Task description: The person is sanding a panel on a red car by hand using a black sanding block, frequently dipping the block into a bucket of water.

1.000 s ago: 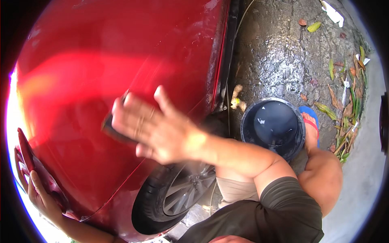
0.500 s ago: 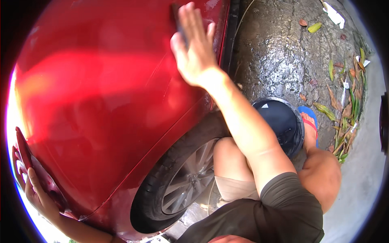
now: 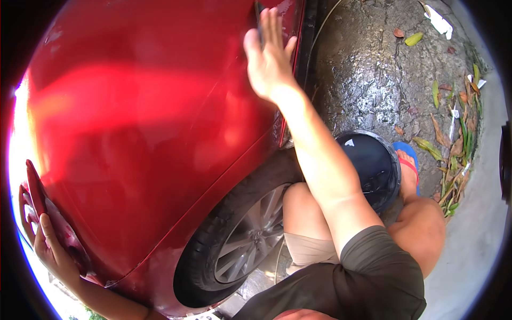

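Note:
My right hand (image 3: 270,66) lies palm down on a red car body panel (image 3: 144,128), near its far right edge. A dark flat pad (image 3: 260,24) shows between the thumb and the stretched fingers, its underside hidden by the hand. At the far left, my left hand (image 3: 50,250) grips a raised red edge (image 3: 36,189) of the car body, thumb on the near side. Its fingertips are partly hidden behind that edge. Fine pale scratch lines run across the panel close to my right hand.
Below the panel is a car wheel (image 3: 248,240), close to my bent knee. A black bucket (image 3: 368,165) with dark liquid stands between my legs on wet concrete (image 3: 368,80). Fallen leaves (image 3: 453,154) lie along a pale wall (image 3: 474,229) at the right.
My right hand has slid a little to the right along the panel, carrying the dark pad with it. The left hand keeps its grip on the red edge.

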Demonstrator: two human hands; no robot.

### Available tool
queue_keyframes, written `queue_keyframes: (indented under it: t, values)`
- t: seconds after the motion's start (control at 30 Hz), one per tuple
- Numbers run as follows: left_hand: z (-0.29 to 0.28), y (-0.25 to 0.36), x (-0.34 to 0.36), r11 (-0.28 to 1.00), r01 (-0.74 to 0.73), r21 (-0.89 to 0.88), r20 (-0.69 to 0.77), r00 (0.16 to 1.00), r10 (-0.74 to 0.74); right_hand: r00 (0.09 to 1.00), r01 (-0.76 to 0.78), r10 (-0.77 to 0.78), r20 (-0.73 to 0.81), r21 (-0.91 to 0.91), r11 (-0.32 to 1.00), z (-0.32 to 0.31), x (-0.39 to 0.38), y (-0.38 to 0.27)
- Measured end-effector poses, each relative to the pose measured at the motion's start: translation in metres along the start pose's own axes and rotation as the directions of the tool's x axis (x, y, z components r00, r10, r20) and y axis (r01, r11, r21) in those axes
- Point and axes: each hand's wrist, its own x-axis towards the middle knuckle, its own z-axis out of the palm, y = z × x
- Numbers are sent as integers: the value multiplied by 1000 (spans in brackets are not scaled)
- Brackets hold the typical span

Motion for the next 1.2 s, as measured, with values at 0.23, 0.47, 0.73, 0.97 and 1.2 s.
queue_keyframes:
  t: [0.23, 0.47, 0.73, 0.97, 1.2]
  values:
    - [7, -5, -9, 998, 25, -60, -16, 1000, -26, 811, 518, -510, 288, 53, 854, 11, -94, -78]
    - [0, 3, 0, 996, -64, -62, -36, 997, 62, 997, 66, -57, -47, 206, 976, -26, -8, 18]
    - [-5, -24, -4, 988, 144, -58, 81, 987, -139, 805, 266, -169, -568, 91, 960, -77, -17, 25]
    - [-4, -19, -6, 980, 178, -91, 104, 980, -169, 966, 246, -249, 69, 41, 968, 0, -105, -47]
    - [1, -17, -11, 997, 72, -12, 29, 997, -72, 918, -230, 368, 148, 954, 192, -69, -80, -5]
